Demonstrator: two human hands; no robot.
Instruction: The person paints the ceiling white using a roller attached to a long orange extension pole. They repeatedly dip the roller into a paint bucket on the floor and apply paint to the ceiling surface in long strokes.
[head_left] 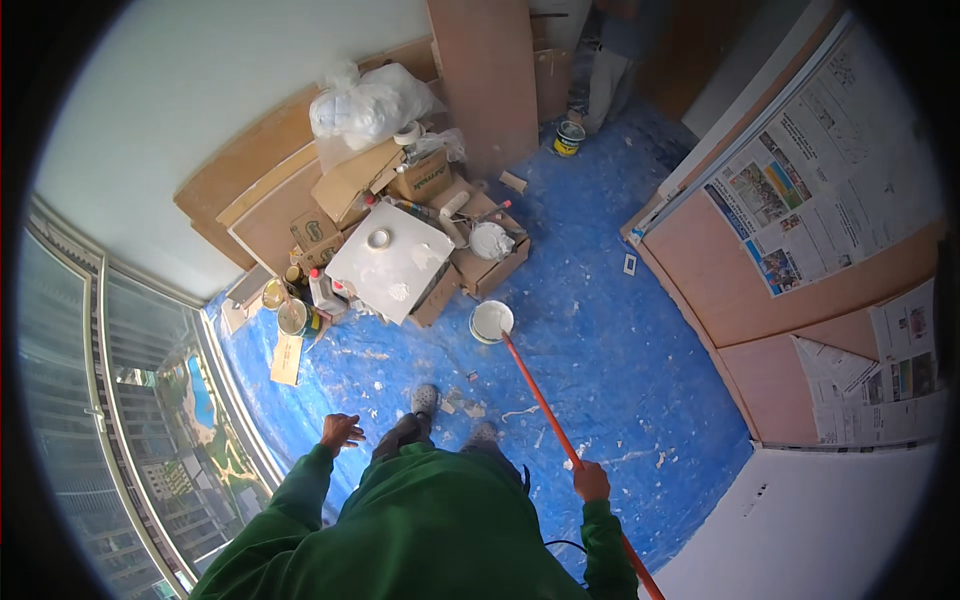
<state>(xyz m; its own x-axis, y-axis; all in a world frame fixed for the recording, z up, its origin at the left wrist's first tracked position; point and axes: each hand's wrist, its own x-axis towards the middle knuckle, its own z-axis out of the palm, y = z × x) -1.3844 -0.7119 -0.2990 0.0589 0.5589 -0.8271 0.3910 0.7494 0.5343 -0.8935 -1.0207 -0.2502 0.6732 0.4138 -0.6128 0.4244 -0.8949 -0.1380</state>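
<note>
My right hand (591, 482) is wrapped round a long orange pole (545, 408) that slants from the lower right up to a white bucket (492, 321) on the floor. The pole's far tip meets the bucket's near rim; whatever is fixed to that end is hidden or too small to make out. White paint or a similar white coating shows inside the bucket. Out to my left side, my left hand (343, 432) is empty, with its fingers loosely apart. Both arms are in green sleeves.
Blue sheeting (610, 370) with white flecks covers the floor. Ahead lie cardboard boxes (490, 265), a white board (390, 258) and a plastic bag (365, 108). Open cans (293, 317) stand near the left window. Another person (610, 75) stands far back beside a paint can (569, 138). Newspaper-covered panels (800, 190) line the right.
</note>
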